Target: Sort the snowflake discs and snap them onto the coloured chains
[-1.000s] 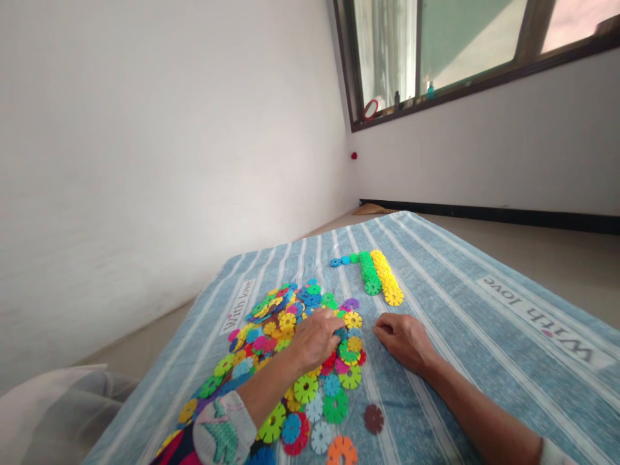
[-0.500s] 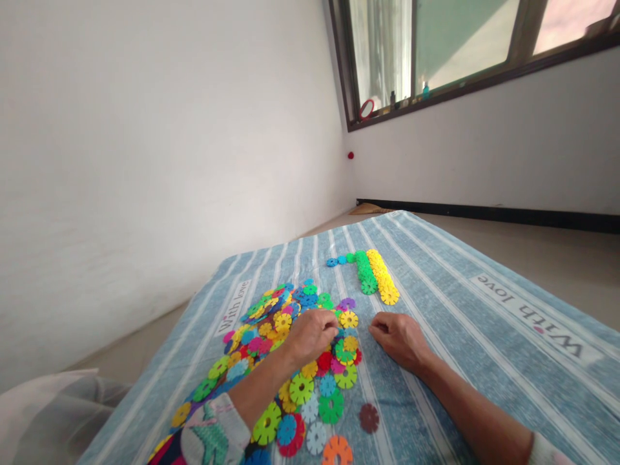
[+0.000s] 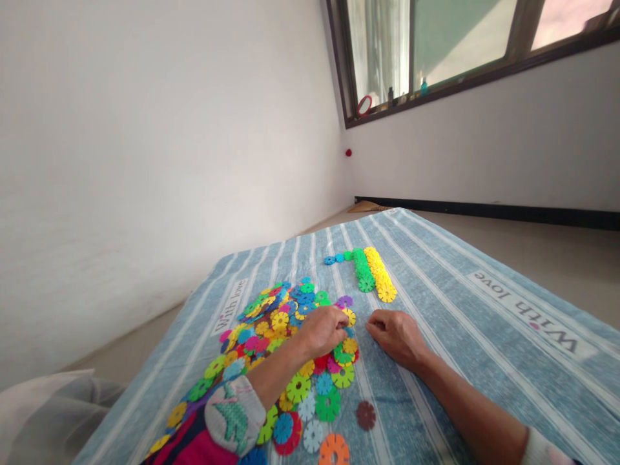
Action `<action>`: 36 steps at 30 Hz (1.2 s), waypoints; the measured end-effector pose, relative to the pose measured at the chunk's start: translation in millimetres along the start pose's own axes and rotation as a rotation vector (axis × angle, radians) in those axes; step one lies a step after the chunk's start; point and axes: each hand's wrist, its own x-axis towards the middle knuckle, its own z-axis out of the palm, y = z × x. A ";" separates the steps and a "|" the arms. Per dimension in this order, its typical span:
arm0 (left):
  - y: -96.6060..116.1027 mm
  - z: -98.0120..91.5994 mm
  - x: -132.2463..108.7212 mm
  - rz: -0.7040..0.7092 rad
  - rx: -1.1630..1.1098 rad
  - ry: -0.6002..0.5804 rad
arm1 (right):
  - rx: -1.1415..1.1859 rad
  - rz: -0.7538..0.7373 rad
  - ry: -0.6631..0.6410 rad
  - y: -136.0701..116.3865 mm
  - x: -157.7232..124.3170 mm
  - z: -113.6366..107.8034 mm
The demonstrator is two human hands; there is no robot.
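Here's the left hand [image 3: 325, 330], curled low over the heap, thumb and fingers drawn together, fingertips right at a yellow, round, notched plastic disc [image 3: 351, 317]; whether it pinches anything, I can't tell from here. Across a narrow strip of cloth, the right hand [image 3: 398, 337] is loosely fisted, thumb against the bent forefinger, and whatever it may hold is hidden.

Under and around the left hand spreads the multicoloured heap of flat, notched plastic discs [image 3: 279, 321], running down along the table's left edge toward the near edge. A dark brown notched disc [image 3: 366, 415] lies apart, just right of the heap, nearer the near edge.

Beyond the hands, toward the table's far corner, a thick yellow row of overlapping discs [image 3: 380, 274] lies beside a green one [image 3: 362, 270], with a short blue-and-green line of discs [image 3: 340, 258] reaching left from its far end. All this sits on a blue-and-white striped tablecloth [image 3: 455, 303].
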 end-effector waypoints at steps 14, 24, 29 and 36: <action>7.9 1.5 -1.6 -0.034 -0.074 -0.033 | 0.015 -0.008 0.000 1.7 -0.4 1.4; -25.2 -17.9 13.2 -0.176 -0.351 0.092 | 0.013 -0.008 -0.005 2.2 -1.5 4.5; -56.3 -28.8 65.4 -0.284 -0.320 0.233 | 0.020 0.000 0.003 0.9 -1.5 5.2; -79.2 -20.8 150.4 -0.351 -0.191 0.359 | 0.056 -0.005 0.011 0.7 -2.5 6.7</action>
